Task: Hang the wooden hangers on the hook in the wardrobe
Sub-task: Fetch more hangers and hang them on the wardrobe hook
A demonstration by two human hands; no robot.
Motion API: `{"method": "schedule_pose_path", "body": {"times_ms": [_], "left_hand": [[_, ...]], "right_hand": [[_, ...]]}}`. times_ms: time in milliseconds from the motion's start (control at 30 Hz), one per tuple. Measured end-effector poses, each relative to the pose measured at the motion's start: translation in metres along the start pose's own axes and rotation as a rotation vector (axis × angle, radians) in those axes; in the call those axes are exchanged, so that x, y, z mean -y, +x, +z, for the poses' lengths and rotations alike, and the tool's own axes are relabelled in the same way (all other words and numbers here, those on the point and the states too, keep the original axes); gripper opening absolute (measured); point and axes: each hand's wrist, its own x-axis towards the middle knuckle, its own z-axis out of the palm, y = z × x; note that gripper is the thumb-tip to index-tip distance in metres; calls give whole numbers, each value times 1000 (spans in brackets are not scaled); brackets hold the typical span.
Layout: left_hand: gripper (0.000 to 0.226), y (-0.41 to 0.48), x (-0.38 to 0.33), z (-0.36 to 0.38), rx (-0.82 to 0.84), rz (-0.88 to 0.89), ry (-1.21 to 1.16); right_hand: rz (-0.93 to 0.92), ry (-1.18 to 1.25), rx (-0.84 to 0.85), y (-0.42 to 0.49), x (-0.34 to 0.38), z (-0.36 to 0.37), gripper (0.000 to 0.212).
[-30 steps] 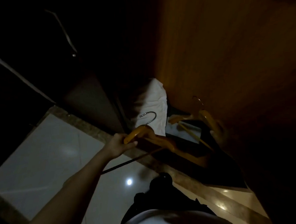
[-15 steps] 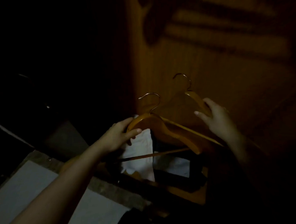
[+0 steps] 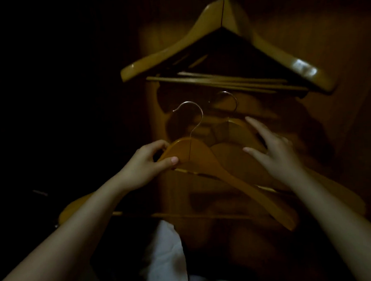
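My left hand [image 3: 146,165] grips the left shoulder of a wooden hanger [image 3: 207,158] with a metal hook that points up. A second wooden hanger [image 3: 240,133] sits just behind it, its metal hook near the wardrobe wall. My right hand [image 3: 273,149] holds this second hanger by its right shoulder with the fingers spread over the wood. Above both, several wooden hangers [image 3: 223,52] hang bunched together at the top of the wardrobe; the hook that carries them is cut off by the frame's top edge.
The wooden wardrobe wall [image 3: 302,16] fills the right and centre. White cloth [image 3: 167,255] lies low in the wardrobe below the hangers. The left side is too dark to read.
Both hands have lifted their hangers upward from floor level towards the hanging bunch. My view has tilted up, so the floor tiles have left the frame and the hung hangers have come in.
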Motion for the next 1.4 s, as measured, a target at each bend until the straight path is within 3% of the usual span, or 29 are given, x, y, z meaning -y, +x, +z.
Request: {"method": "schedule_pose_path", "body": {"times_ms": [333,567,933,1133,1233,1400], "left_hand": [[16,27,-67,-49,-102,202,-7],[21,52,-98,-76,-149,243,7],[20,86,-120,-94,-289,231,45],[16,88,-115,-98,-286,193,69],[12,87,-110,-99,-266,197,105],[40,84,-105,-98,-260,222,114]], "right_hand": [[-205,-66,-285,47,35,-66,73],[-185,-38,-401,94,47,-97,73],[-106,-18,-310,173,69,-125,69],[-74,2,-215,190,69,-109,71],[-94,-37,-200,190,64,-93,62],[-112,-145,-259,185,63,-80,52]]}}
